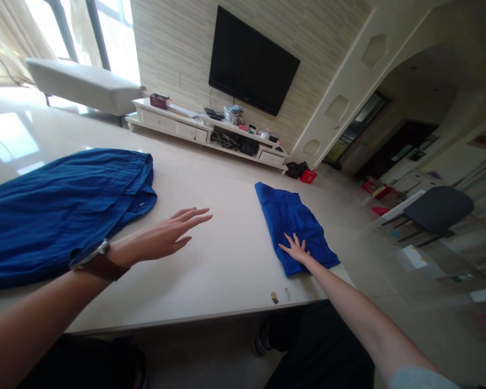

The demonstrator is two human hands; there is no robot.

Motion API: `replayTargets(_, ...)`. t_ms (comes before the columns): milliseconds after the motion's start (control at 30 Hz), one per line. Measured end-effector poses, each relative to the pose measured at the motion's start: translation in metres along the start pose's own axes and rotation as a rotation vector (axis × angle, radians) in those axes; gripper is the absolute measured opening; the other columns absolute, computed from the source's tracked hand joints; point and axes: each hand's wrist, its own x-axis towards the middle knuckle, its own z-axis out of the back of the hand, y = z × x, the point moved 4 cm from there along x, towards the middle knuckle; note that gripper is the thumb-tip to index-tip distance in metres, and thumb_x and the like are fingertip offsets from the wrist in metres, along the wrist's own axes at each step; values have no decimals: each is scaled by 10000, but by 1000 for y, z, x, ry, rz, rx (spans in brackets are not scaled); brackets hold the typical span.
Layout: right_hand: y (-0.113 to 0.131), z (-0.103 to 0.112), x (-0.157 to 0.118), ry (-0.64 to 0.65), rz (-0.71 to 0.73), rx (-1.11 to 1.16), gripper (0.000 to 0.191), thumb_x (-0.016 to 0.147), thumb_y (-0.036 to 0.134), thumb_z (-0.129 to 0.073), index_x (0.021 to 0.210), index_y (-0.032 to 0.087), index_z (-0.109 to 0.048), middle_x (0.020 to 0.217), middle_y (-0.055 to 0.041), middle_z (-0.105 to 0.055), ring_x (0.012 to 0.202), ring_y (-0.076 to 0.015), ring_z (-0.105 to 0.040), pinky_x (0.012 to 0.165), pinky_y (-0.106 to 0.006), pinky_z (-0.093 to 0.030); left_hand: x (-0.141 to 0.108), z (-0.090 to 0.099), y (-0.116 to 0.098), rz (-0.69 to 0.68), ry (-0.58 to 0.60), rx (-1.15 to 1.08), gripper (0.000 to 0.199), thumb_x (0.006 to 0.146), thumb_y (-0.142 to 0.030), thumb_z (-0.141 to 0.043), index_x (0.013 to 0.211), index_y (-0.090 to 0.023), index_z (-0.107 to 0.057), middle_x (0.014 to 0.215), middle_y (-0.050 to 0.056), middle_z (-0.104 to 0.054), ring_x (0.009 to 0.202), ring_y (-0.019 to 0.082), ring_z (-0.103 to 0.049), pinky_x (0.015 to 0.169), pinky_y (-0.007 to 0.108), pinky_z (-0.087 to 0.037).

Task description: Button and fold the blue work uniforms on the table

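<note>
Head view: blue garment (65,200), L part of white table (218,265); prob. lightweight, soft, non-fragile, low slip. Grip at layered R end, both corners, to limit creasing. L hand (164,235): just beside garment, above tabletop; fingers extended, slightly parted, thumb apart, nothing held. Folded blue cloth (295,216), R part of table: prob. light, limp, firmer where layered; support from below or pinch opp. edges, else folds may come undone. R hand (296,249): palm down on cloth, fingers spread wide, touching w/o gripping.
</note>
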Motion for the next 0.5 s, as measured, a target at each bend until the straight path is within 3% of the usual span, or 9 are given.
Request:
replayTargets(133,-11,-1,19,-48,-17,15,931,805,917,-363,1607,483,-175,1723,-5,55,1520,-529,20,1094,-800,-135,-10,10,8,28,-4,-10,709,998,-398,-438,1636,-405,-130,1692,-27,-230,1530,260,-284,1228,373,-286)
replayTargets(233,-17,5,41,-81,-31,28,943,797,922,-359,1607,462,-209,1724,-37,12,1510,-553,-17,1070,-823,-151,-18,0,35,98,14,3,693,975,-405,-483,1617,-409,-220,1686,-6,-245,1514,275,-327,1216,385,-303)
replayTargets(367,-30,11,66,-103,-41,40,940,793,916,-363,1601,453,-242,1723,-42,-18,1508,-557,-25,1070,-832,-151,-37,-19,84,377,92,113,720,909,-471,-582,1577,-287,-382,1701,123,-198,1549,380,-217,1219,483,-268)
replayTargets(500,-48,11,86,-138,-36,35,947,766,910,-385,1589,452,-284,1724,-28,-35,1507,-560,-48,1088,-821,-148,-65,-22,123,693,231,186,949,767,-520,-719,1590,-214,-359,1667,232,-233,1538,443,-196,1198,542,-271)
